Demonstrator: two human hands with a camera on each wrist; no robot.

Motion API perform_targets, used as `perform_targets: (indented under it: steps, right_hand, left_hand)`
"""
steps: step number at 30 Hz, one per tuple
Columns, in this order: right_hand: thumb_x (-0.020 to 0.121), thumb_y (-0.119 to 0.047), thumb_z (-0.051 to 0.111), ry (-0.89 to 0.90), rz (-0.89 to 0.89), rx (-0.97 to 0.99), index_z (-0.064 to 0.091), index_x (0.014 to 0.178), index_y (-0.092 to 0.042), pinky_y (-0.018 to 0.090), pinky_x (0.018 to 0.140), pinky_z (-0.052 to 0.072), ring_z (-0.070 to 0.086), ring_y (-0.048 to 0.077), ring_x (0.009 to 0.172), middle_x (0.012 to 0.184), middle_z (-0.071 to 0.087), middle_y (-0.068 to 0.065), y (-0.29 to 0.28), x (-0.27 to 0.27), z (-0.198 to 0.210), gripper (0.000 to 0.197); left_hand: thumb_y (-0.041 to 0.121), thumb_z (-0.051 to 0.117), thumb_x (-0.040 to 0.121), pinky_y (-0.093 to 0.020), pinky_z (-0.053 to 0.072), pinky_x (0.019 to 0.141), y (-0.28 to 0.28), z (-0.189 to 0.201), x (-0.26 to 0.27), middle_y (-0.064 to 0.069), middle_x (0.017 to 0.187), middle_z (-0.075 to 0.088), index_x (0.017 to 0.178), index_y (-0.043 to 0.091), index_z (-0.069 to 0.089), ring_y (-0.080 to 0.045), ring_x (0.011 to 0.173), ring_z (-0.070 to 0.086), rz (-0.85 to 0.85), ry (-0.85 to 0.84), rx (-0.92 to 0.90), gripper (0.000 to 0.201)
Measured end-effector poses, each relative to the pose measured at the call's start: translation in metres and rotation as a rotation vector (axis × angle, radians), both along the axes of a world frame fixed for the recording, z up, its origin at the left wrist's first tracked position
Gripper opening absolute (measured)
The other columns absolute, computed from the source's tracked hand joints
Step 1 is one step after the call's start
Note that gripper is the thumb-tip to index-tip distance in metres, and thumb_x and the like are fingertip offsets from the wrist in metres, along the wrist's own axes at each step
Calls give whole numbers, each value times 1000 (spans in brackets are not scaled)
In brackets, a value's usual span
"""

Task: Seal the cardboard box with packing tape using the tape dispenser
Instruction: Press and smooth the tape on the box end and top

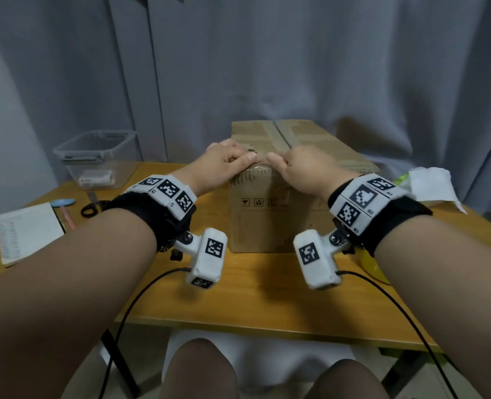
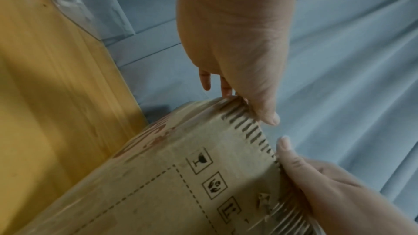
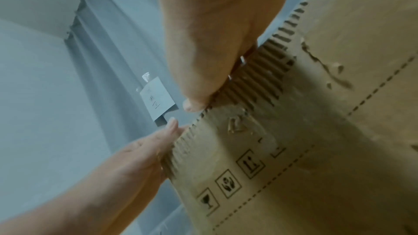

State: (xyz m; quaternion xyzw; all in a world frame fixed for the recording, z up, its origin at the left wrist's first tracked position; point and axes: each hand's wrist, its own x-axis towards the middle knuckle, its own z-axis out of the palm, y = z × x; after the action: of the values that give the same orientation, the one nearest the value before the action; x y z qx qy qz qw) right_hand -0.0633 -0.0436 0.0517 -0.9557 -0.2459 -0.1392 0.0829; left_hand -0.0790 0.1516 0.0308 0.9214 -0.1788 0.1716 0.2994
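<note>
Currently the left hand (image 1: 224, 164) rests with fingers curled on the near top edge of the cardboard box (image 1: 270, 217), thumb pressing there; whether it holds anything cannot be told. Box seam (image 1: 281, 136) runs away from the person, midway between hands. The right hand (image 1: 304, 171) mirrors it, equally near.
</note>
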Motion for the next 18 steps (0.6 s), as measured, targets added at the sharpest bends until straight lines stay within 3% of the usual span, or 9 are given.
perform_targets:
  steps: [3, 6, 8, 10, 14, 18]
  right_hand:
    - [97, -54, 24, -17, -13, -34, 63, 109, -20, 36, 76, 43, 58, 29, 94, 101, 66, 8, -5, -4, -5, 54]
    - [97, -55, 21, -75, -8, -98, 48, 136, -28, 41, 101, 35, 54, 28, 117, 125, 62, 8, -6, -10, -8, 55]
    - [96, -58, 19, -66, -18, -139, 42, 140, -29, 43, 113, 20, 49, 25, 125, 132, 58, 6, -6, -10, -8, 57]
    - [95, -59, 19, -58, -35, -162, 41, 140, -30, 45, 116, 12, 49, 23, 125, 131, 59, 6, -6, -9, -10, 58]
    - [93, -60, 25, -101, -52, -173, 40, 139, -31, 48, 116, 6, 42, 20, 131, 133, 56, 5, -6, -10, -17, 57]
    - [93, -60, 29, -113, -34, -158, 40, 140, -29, 48, 116, 4, 40, 17, 133, 138, 53, 0, -6, -10, -18, 57]
  left_hand:
    - [51, 48, 90, -50, 33, 107, 4, -3, -1, 7, 117, 52, 113, 35, 66, -21, 122, 40, -8, 12, 21, 33]
    - [48, 51, 89, -45, 30, 109, 3, -1, -4, 12, 117, 48, 117, 36, 63, -17, 122, 37, 6, -19, 84, 33]
    - [47, 52, 88, -40, 28, 108, 2, -1, -7, 16, 115, 45, 118, 38, 62, -12, 118, 34, 19, -46, 109, 32]
    - [46, 54, 88, -36, 28, 107, 2, -3, -9, 18, 114, 44, 120, 39, 61, -9, 115, 32, 15, -63, 108, 34]
    - [40, 58, 88, -35, 25, 108, 3, -6, -13, 20, 117, 42, 127, 37, 55, -7, 115, 30, -7, -66, 130, 40]
    - [44, 61, 85, -43, 25, 110, 5, -5, -16, 18, 125, 42, 131, 40, 51, -11, 121, 31, -13, -56, 218, 47]
